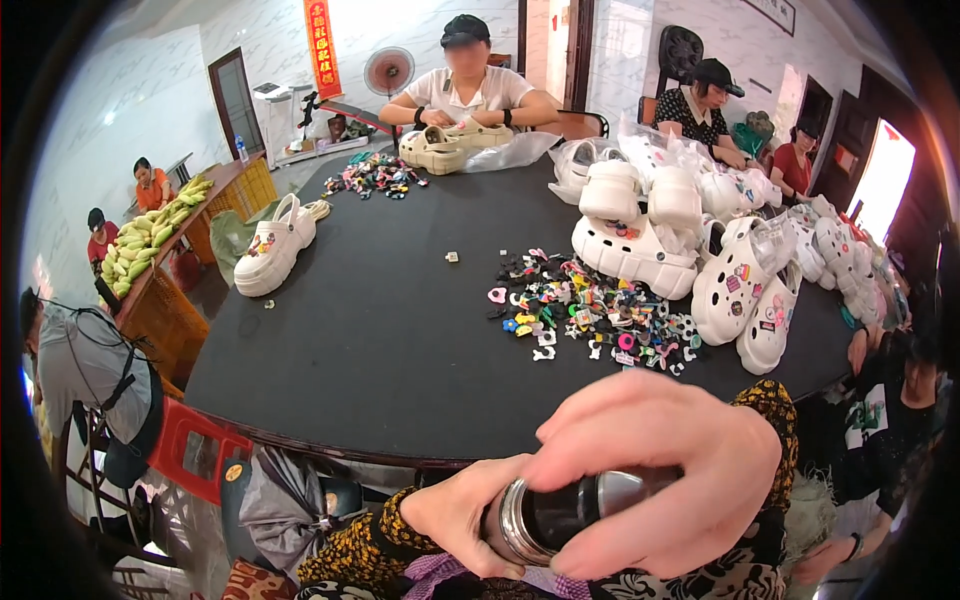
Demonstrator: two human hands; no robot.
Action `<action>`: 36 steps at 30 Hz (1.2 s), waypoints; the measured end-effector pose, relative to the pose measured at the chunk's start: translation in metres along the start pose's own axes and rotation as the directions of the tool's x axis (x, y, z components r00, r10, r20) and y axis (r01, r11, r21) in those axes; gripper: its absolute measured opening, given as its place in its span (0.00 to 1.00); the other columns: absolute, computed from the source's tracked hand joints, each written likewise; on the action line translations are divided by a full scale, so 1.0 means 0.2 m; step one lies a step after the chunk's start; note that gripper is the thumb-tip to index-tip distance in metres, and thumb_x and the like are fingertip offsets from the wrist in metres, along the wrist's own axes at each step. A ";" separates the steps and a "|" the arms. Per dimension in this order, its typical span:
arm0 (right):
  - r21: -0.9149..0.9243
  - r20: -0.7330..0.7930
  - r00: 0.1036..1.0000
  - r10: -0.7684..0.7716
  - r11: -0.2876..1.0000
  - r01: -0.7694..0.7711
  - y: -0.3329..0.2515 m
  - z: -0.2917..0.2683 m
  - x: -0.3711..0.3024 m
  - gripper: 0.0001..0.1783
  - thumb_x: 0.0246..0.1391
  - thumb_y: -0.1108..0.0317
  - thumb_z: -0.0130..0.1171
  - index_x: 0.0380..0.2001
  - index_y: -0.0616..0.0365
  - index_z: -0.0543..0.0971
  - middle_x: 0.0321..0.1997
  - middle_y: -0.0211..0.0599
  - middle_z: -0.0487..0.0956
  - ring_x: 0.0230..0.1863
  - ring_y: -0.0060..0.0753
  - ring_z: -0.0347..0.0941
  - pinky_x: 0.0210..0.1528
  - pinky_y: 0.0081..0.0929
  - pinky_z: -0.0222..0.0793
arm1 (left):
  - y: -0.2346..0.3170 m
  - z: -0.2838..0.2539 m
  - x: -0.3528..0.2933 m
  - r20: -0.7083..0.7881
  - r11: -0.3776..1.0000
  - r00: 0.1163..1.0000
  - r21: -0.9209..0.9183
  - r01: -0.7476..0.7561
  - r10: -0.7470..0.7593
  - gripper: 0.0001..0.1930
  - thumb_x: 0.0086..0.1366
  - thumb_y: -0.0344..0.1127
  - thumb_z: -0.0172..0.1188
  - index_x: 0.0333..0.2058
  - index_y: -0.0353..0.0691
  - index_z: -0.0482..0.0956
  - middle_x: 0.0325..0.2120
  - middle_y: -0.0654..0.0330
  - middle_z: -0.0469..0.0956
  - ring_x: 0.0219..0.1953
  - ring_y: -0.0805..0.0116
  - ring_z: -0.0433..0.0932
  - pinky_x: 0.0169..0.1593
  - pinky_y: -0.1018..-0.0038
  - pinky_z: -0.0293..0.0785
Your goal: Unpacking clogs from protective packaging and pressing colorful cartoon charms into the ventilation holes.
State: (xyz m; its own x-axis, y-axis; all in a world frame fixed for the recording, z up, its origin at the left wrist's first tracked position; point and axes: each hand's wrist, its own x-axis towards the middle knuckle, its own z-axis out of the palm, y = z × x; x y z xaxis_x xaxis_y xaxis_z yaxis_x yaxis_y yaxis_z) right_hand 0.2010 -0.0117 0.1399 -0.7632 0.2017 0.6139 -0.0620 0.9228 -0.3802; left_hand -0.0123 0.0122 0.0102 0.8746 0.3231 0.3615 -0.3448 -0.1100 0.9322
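Observation:
My left hand (pixel 452 510) is wrapped round the body of a dark thermos flask (pixel 517 528), close to its shiny steel neck ring. Over the flask's black cap (pixel 585 508) curves my right hand (pixel 672 455), fingers and thumb gripping it from both sides. The flask lies tilted just in front of the table's near edge, its cap end toward the right. Most of the body is hidden by my left hand. Beyond my right hand, a pile of colourful shoe charms (pixel 600 312) is spread on the black table (pixel 400 340).
White clogs (pixel 745 270) are heaped at the right. A single white clog (pixel 275 248) stands on the left. Across the table a person handles cream clogs (pixel 432 150) beside another charm pile (pixel 376 175). A red stool (pixel 200 450) is at the near left; co-workers sit at the right.

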 end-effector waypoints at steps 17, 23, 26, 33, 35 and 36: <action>0.881 -0.471 0.304 0.828 0.459 0.115 0.32 0.36 -0.50 0.39 0.56 0.42 0.52 0.60 0.60 0.60 0.52 0.52 0.72 0.42 0.50 0.77 0.28 0.34 0.76 | 0.16 0.06 0.02 -0.231 0.804 0.895 0.561 -0.197 0.380 0.16 0.56 0.26 0.63 0.43 0.31 0.72 0.38 0.46 0.79 0.39 0.53 0.78 0.45 0.66 0.73; 0.891 -0.453 0.189 0.872 0.434 0.135 0.31 0.39 -0.68 0.34 0.61 0.43 0.44 0.60 0.57 0.61 0.52 0.50 0.73 0.41 0.47 0.78 0.26 0.34 0.75 | 0.23 0.05 0.06 -0.203 0.727 0.863 0.644 -0.238 0.462 0.13 0.58 0.25 0.57 0.43 0.33 0.70 0.39 0.44 0.78 0.41 0.47 0.78 0.44 0.60 0.71; 0.886 -0.456 0.112 0.883 0.438 0.153 0.30 0.42 -0.73 0.33 0.61 0.42 0.41 0.60 0.56 0.61 0.51 0.48 0.73 0.39 0.45 0.78 0.25 0.34 0.73 | 0.24 0.03 0.09 -0.068 0.596 0.835 0.732 -0.331 0.546 0.24 0.51 0.36 0.63 0.42 0.23 0.72 0.37 0.43 0.76 0.38 0.49 0.77 0.40 0.63 0.70; 0.895 -0.417 0.021 0.909 0.407 0.181 0.29 0.49 -0.83 0.33 0.62 0.41 0.39 0.59 0.55 0.62 0.51 0.48 0.74 0.39 0.44 0.78 0.26 0.33 0.73 | 0.28 0.05 0.12 -0.058 0.494 0.791 0.808 -0.321 0.610 0.19 0.54 0.35 0.60 0.38 0.23 0.73 0.35 0.42 0.76 0.35 0.49 0.77 0.37 0.63 0.71; 0.899 -0.395 0.025 0.918 0.381 0.217 0.29 0.50 -0.85 0.33 0.61 0.40 0.38 0.59 0.54 0.63 0.51 0.47 0.74 0.39 0.44 0.78 0.26 0.33 0.73 | 0.34 0.06 0.11 -0.074 0.520 0.839 0.813 -0.262 0.539 0.14 0.57 0.34 0.57 0.39 0.30 0.70 0.39 0.42 0.75 0.39 0.48 0.76 0.41 0.60 0.71; 0.900 -0.392 0.024 0.920 0.378 0.216 0.29 0.50 -0.86 0.33 0.61 0.40 0.38 0.59 0.54 0.63 0.51 0.47 0.74 0.39 0.44 0.78 0.26 0.33 0.73 | 0.37 0.06 0.10 -0.088 0.539 0.882 0.818 -0.201 0.464 0.10 0.61 0.32 0.53 0.40 0.38 0.66 0.43 0.42 0.75 0.43 0.46 0.75 0.45 0.57 0.70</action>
State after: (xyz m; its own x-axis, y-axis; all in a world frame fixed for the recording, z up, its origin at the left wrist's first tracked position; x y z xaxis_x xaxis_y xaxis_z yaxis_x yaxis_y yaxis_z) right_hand 0.2642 -0.0265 -0.0568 0.1767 0.9822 -0.0637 -0.7673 0.0969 -0.6339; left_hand -0.0156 -0.0016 0.0862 0.5812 0.3168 0.7495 -0.0831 -0.8932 0.4420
